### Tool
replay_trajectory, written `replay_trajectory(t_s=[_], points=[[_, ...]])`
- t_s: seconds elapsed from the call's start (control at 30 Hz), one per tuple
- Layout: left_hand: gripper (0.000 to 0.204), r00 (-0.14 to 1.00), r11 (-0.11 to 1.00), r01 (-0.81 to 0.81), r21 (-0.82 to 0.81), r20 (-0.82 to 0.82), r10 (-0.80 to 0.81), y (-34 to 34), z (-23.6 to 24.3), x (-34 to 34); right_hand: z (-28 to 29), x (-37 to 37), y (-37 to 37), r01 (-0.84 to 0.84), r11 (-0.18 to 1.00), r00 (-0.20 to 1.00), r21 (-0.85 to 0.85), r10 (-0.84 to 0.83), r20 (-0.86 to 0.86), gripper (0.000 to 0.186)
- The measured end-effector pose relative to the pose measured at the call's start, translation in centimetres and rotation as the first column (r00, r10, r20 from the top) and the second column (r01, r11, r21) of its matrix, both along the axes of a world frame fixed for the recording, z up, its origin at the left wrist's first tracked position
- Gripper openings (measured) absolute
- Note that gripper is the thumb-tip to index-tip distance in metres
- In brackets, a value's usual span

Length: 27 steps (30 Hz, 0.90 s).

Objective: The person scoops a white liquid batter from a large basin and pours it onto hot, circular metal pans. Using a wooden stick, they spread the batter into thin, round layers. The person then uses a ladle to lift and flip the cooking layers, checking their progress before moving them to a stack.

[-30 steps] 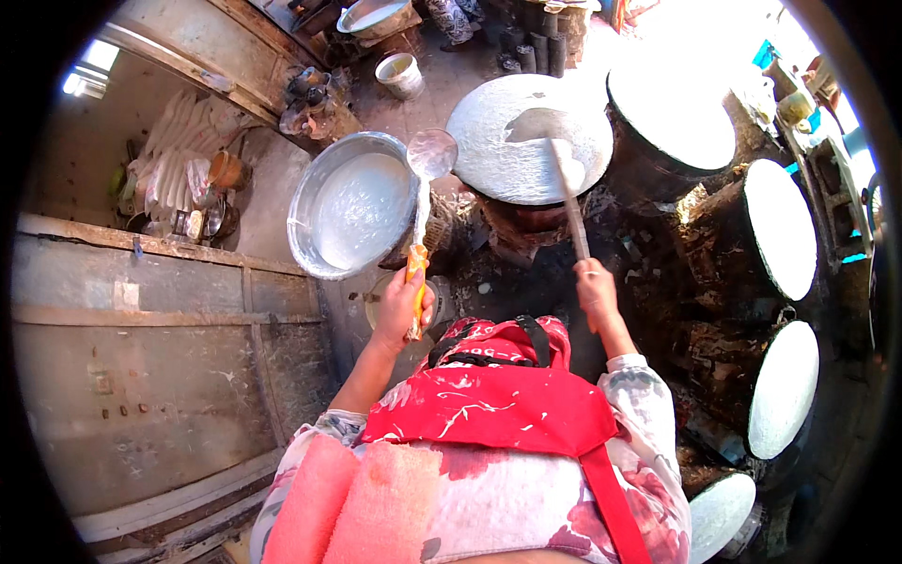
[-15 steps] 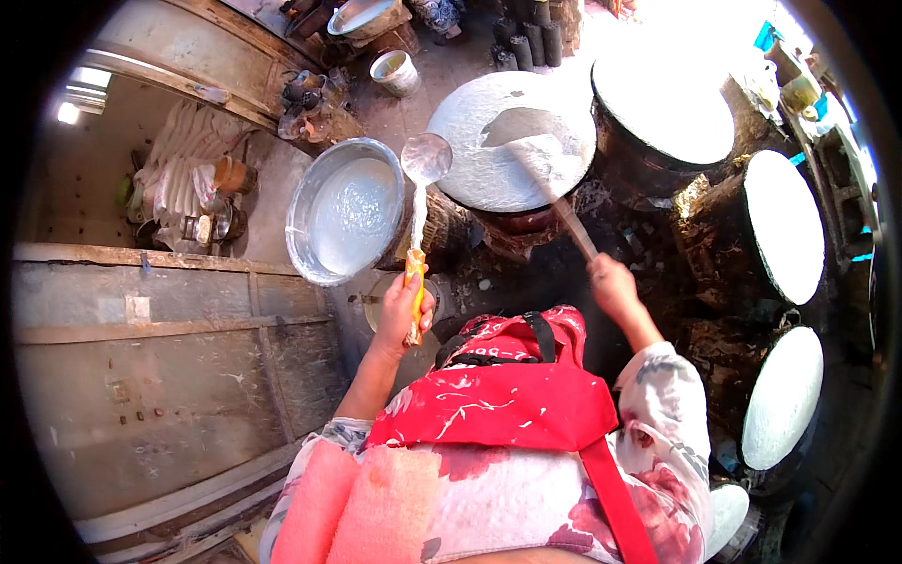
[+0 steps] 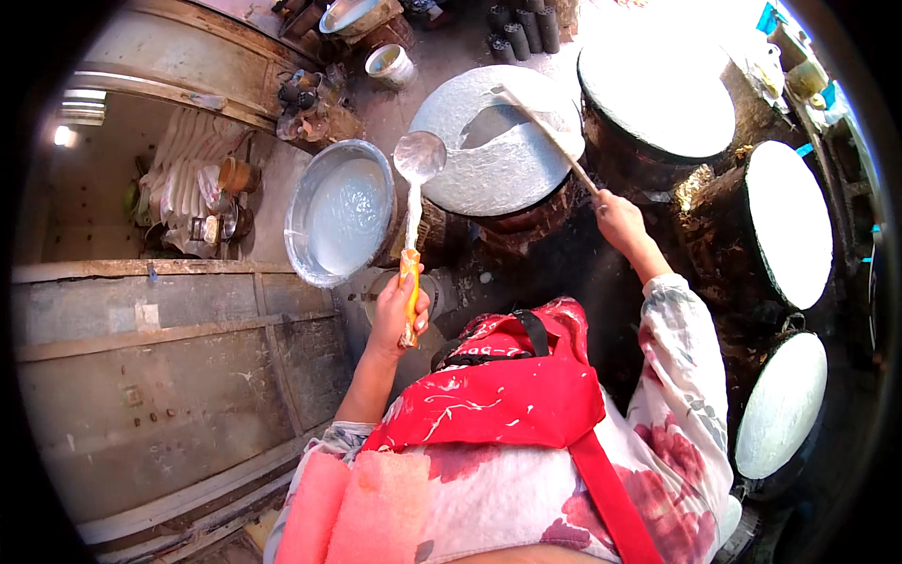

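Note:
My left hand (image 3: 396, 315) is closed round the orange-yellow handle of a ladle (image 3: 420, 158). The ladle's shaft is coated white, and its round bowl hangs between a basin and a hot-plate. My right hand (image 3: 621, 222) grips a long wooden stick (image 3: 554, 138), whose far end rests at the back of the round griddle (image 3: 493, 125). White batter (image 3: 465, 179) covers most of that griddle, leaving a grey bare patch near the middle. On the left stands the metal basin (image 3: 303, 202), holding pale liquid batter (image 3: 352, 221).
Several more round griddles with white tops curve along the right, among them a large bright one (image 3: 658, 99). A white bucket (image 3: 392, 68) and dark cylindrical briquettes (image 3: 517, 39) stand at the back. A wooden partition (image 3: 169, 376) runs along the left.
My right hand has moved up and slightly right, and the stick's far end has swung to the griddle's back. White batter there is spread differently. My left hand keeps the ladle nearly in place.

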<state>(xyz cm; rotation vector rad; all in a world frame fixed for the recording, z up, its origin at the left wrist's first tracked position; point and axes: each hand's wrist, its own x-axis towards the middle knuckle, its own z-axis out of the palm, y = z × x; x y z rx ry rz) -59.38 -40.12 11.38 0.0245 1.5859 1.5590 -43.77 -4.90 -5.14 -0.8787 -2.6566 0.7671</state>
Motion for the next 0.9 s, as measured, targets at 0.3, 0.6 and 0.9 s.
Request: replay_trajectory(t_s=[0.3,0.6,0.9], points=[[0.039,0.998,0.996,-0.064,-0.06,-0.006,0.064,-0.9,0.3,1.2,-1.2,1.0,4.0,-0.134,0.984,0.99,0.115,0.128,0.057,0.012],[0.035,0.99,0.988,-0.137,-0.069,-0.001,0.138,0.1,1.0,2.2,-0.5,-12.0,12.4,-0.152,0.965,0.988,0.213,0.147,0.039,0.017],[0.033,0.981,0.983,-0.179,0.033,0.083,0.176,-1.5,0.6,1.1,0.3,-1.6,-0.1,0.269,0.963,0.963,-0.021,-0.268,0.038,0.013]])
